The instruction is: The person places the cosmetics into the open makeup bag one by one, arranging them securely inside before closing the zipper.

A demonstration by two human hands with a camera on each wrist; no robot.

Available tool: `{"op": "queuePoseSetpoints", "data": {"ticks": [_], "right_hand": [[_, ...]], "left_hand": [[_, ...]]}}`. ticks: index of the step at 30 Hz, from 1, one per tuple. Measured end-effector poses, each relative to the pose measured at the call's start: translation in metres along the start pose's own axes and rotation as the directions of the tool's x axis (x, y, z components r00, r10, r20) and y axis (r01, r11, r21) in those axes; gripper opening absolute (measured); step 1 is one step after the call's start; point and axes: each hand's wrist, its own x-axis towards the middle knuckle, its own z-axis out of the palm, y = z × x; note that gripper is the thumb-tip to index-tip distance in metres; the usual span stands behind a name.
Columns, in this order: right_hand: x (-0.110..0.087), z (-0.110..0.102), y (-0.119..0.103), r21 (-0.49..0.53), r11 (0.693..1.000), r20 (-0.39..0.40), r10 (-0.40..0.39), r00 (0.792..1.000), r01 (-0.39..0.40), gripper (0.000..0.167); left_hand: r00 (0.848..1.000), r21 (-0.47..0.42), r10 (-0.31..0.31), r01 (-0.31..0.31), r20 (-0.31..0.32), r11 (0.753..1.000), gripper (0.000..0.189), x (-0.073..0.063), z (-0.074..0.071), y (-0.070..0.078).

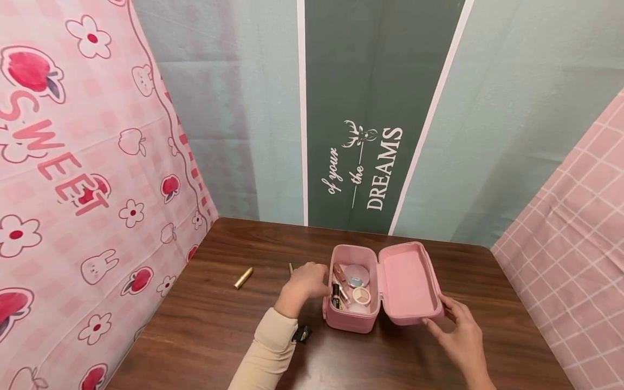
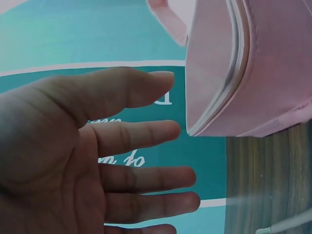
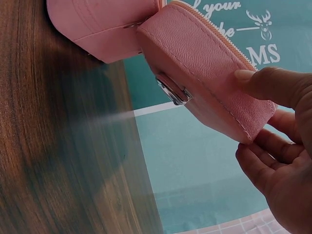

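Observation:
A pink zip-up makeup case [image 1: 351, 323] stands on the table with its lid [image 1: 409, 284] swung out to the right. Inside it lie a round compact [image 1: 357, 276], a small three-part palette [image 1: 361, 296], a black tube [image 1: 336, 295] and other cosmetics. My right hand [image 1: 459, 333] grips the lid's near right corner, the thumb on one side and fingers on the other in the right wrist view. My left hand [image 1: 306, 281] is beside the case's left rim; its fingers are extended and hold nothing in the left wrist view.
A gold lipstick tube [image 1: 243, 278] lies on the brown wooden table [image 1: 205, 325] to the left. A thin stick [image 1: 291, 268] shows just behind the left hand. Printed cloths hang behind the table and on both sides.

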Motion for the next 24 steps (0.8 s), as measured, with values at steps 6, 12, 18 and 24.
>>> {"op": "queuePoseSetpoints", "data": {"ticks": [6,12,18,24], "right_hand": [[-0.001,0.001,0.003,0.006,1.0,0.0,-0.004,1.0,0.004,0.064],[-0.001,0.002,0.003,0.029,1.0,-0.003,-0.013,1.0,0.013,0.064],[-0.001,0.001,0.001,0.04,0.999,-0.012,-0.024,1.0,0.024,0.064],[0.0,0.001,0.003,0.044,0.999,-0.011,-0.027,1.0,0.028,0.065]], "left_hand": [[1.0,0.012,-0.003,0.002,0.031,1.0,0.039,-0.005,0.001,-0.007],[0.998,0.018,-0.039,0.038,0.039,0.999,0.037,-0.011,0.006,-0.019],[0.996,0.001,-0.077,0.077,0.048,0.997,0.035,-0.015,0.01,-0.033],[0.992,-0.073,-0.117,0.12,0.052,0.99,0.036,-0.021,0.013,-0.046]]}}
